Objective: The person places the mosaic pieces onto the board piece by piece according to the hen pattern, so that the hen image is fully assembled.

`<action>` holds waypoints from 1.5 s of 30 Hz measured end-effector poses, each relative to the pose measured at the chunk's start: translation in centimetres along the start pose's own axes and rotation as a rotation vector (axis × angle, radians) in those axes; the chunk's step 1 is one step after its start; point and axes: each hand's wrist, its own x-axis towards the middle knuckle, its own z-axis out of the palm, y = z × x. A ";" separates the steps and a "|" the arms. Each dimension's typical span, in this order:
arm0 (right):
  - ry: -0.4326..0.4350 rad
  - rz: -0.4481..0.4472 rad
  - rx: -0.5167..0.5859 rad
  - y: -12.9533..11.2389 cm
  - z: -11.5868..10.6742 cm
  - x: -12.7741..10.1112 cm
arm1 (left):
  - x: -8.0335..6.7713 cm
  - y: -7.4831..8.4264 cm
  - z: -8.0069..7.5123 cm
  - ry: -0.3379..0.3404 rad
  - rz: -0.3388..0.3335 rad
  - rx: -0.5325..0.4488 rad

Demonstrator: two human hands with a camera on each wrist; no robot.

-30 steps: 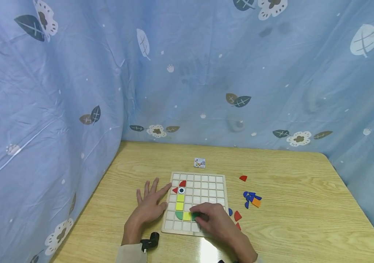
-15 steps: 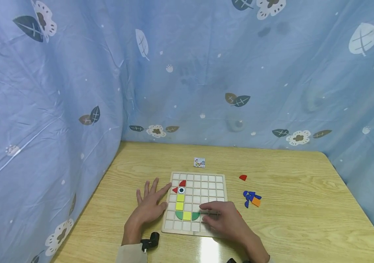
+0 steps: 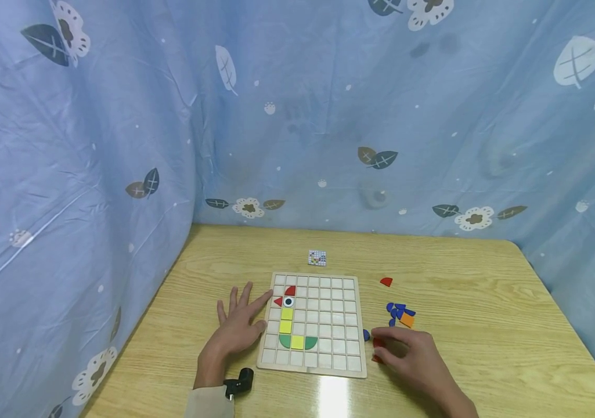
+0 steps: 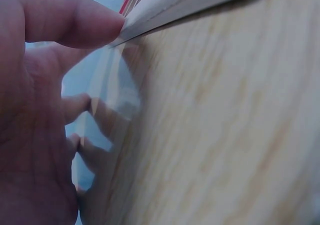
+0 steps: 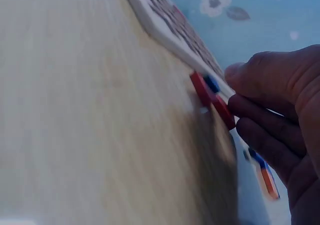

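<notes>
Wooden table [image 3: 464, 278] enclosed by blue curtain | grid board [image 3: 312, 323] steadied by left hand [image 3: 240, 325], fingers spread flat against its left edge | red pieces [image 3: 378, 343] beside board's right edge touched by right hand [image 3: 412, 357], fingers curled | blue pieces [image 3: 395, 312] nearby.

The wooden tabletop [image 3: 475, 290] is occupied by a grid board [image 3: 336, 307], loose coloured pieces [image 3: 400, 314] and a small card [image 3: 317, 258].

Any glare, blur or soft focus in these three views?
Head view: sharp, with a glare patch on the table before the board. Left wrist: hand and table blurred, too close. Right wrist: table smeared, red pieces by the fingers soft.
</notes>
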 end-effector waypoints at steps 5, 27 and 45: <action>0.019 0.069 -0.007 0.3 -1.0 -1.2 | -0.1 0.1 0.0 0.001 -0.002 0.003; 0.010 0.093 -0.034 1.4 -2.1 -1.6 | -0.1 0.1 0.1 0.006 -0.011 0.006; 0.035 0.085 -0.087 1.2 -2.2 -1.2 | -0.1 0.1 0.2 0.043 0.030 -0.023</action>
